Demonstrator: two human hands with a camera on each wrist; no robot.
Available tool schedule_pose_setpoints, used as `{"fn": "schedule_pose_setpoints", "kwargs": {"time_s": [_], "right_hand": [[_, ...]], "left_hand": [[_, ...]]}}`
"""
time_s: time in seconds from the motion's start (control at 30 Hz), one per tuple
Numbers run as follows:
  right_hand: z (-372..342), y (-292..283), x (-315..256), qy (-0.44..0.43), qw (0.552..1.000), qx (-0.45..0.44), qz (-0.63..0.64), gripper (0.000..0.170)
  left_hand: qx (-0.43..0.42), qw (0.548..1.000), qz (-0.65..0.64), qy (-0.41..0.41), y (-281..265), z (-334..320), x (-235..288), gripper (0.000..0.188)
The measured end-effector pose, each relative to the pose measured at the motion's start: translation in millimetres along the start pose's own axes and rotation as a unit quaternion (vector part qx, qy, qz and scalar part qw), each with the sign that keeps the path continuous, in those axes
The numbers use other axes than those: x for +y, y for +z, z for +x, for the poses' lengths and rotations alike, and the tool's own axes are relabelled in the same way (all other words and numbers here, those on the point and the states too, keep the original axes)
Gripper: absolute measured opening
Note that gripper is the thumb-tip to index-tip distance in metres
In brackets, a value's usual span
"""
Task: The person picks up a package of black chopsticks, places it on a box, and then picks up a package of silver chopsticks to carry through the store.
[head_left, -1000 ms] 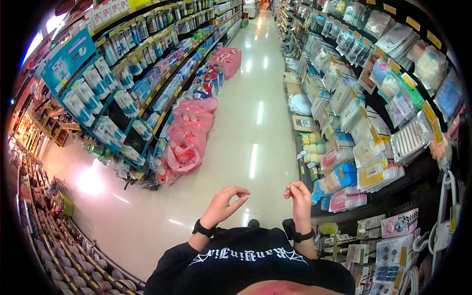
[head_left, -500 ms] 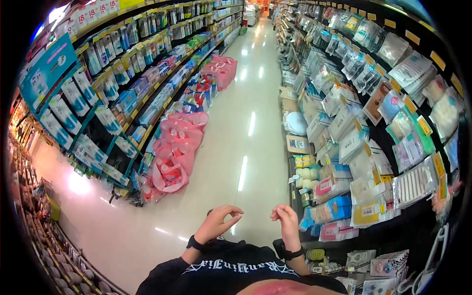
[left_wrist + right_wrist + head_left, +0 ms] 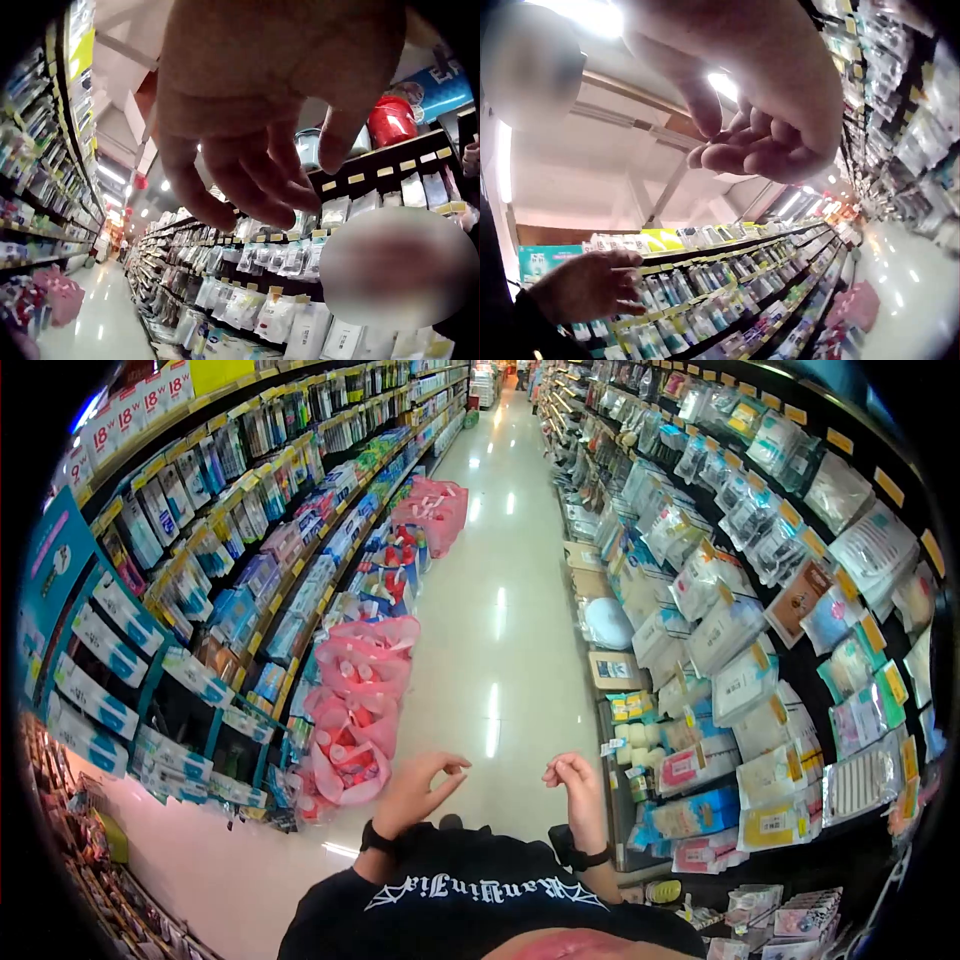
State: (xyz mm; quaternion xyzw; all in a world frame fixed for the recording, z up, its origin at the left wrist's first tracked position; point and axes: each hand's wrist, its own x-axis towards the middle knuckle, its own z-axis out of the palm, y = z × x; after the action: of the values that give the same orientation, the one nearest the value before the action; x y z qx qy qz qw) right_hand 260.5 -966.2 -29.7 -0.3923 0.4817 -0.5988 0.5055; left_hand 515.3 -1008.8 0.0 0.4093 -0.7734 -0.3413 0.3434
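Observation:
In the head view the left hand [image 3: 413, 792] is held in front of the body over the aisle floor, fingers loosely bent, thumb apart, nothing in it. The right hand [image 3: 578, 792] is raised to its right, fingers curled in toward the thumb, no object visible between them. The two hands are apart. In the left wrist view the left hand [image 3: 277, 97] hangs with spread, relaxed fingers before shelves. The right wrist view has the right hand [image 3: 742, 97] with curled fingers near the thumb, and the left hand [image 3: 589, 292] lower left.
Shelves of packaged goods [image 3: 240, 610] line the left side, with pink bags [image 3: 345, 750] on the floor against them. Hanging packets [image 3: 740, 680] fill the right-hand racks. Between them the shiny aisle floor [image 3: 490, 610] runs to the far end. A teal display [image 3: 60, 570] stands at left.
The view has moved forward along the aisle and turned, so the pink bags and the teal display sit differently. Both hands keep nearly the same pose in front of the body.

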Motion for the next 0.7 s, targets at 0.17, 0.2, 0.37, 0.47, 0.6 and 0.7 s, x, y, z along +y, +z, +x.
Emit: {"fn": "schedule_pose_setpoints", "kwargs": {"time_s": [0.17,0.2,0.37,0.47,0.6,0.7], "right_hand": [[39.4,33.8,6.6,0.044,0.997,-0.061,-0.006,0.014],[48.7,35.7,12.0,0.059,0.996,-0.07,-0.01,0.014],[105.3,32.4,20.2,0.101,0.988,-0.112,-0.031,0.015],[148.3,24.4,23.7,0.098,0.988,-0.118,-0.027,0.016],[211.6,5.4,7.3,0.068,0.984,-0.161,-0.044,0.017],[253.6,-13.4,-18.2,0.046,0.981,-0.173,-0.076,0.017]], "left_hand": [[-0.061,0.996,-0.047,-0.038,-8.5,24.2,-23.5,0.019],[-0.058,0.997,-0.044,-0.04,-11.3,31.1,-28.6,0.019],[-0.03,0.997,-0.042,-0.052,-15.1,74.3,-53.2,0.02],[-0.019,0.998,-0.026,-0.053,-9.4,108.4,-63.6,0.019],[-0.008,0.998,-0.036,-0.046,8.4,172.6,-69.2,0.02],[-0.017,0.998,-0.059,-0.03,20.6,221.8,-64.9,0.021]]}}
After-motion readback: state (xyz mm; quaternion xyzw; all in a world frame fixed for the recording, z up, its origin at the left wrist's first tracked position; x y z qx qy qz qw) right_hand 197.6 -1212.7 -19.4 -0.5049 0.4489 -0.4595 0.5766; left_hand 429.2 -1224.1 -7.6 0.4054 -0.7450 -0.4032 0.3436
